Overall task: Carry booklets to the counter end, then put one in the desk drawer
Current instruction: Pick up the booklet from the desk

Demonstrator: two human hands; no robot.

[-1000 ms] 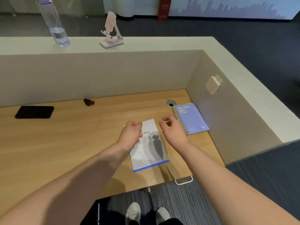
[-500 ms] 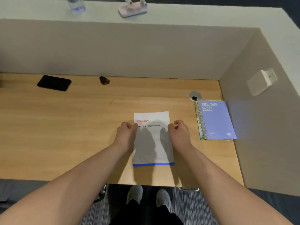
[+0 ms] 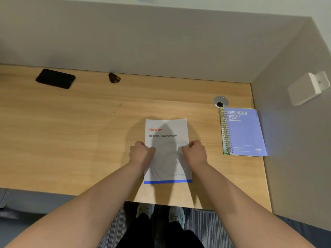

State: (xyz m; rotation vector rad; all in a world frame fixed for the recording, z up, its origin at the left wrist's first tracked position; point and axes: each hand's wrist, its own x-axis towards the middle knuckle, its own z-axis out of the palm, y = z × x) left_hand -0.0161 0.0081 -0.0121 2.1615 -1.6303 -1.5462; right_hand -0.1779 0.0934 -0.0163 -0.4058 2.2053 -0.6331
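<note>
Gripping the booklet [image 3: 167, 140] by both side edges, hands [image 3: 142, 154] closed

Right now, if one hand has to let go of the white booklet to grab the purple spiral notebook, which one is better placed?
The right hand. It grips the white booklet's right edge, the side nearest the purple spiral notebook; the left hand would have to cross over.

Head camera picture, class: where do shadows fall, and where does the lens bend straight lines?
Head view: a dark shadow falls across the white booklet between the left hand and right hand, which grip its sides; softer shadow spreads onto the desk around it; the wide lens bows the desk's edges and splays the forearms; the purple notebook is evenly lit.
</note>
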